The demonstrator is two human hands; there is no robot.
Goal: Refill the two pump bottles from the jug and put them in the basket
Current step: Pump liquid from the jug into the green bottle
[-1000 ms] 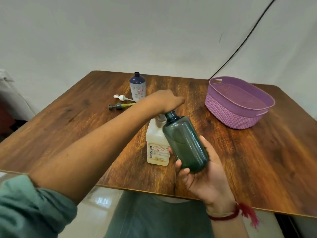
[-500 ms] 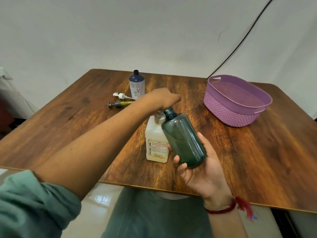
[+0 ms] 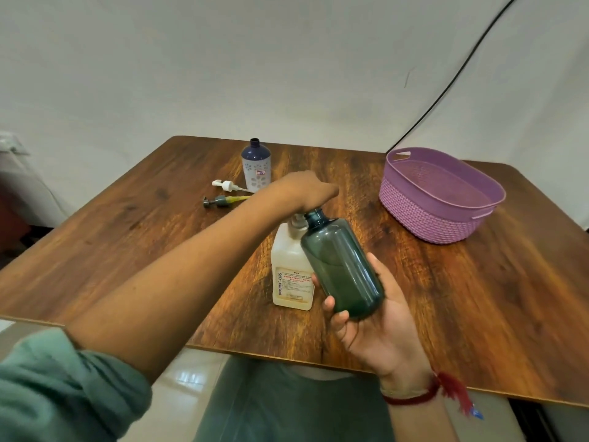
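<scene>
1. Right hand (image 3: 382, 323) grips the tilted dark-green translucent plastic bottle (image 3: 342, 266); a loose hold may drop it.
2. Left hand (image 3: 306, 189) curls round the white cap (image 3: 295, 221) of the cream plastic jug (image 3: 291, 269) on the wooden tabletop (image 3: 478, 298); unbraced twisting could topple it.
3. Purple woven-look plastic basket (image 3: 427, 215) stands beyond.

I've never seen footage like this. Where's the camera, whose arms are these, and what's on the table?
No machine here: a person wears one camera on the head, looking down at their own arms. The left hand grips the top of the pale jug standing on the wooden table. The right hand holds a dark green bottle, uncapped and tilted. Farther back are a blue-and-white bottle, also open, a white pump head, a dark pump head and a purple basket.
</scene>
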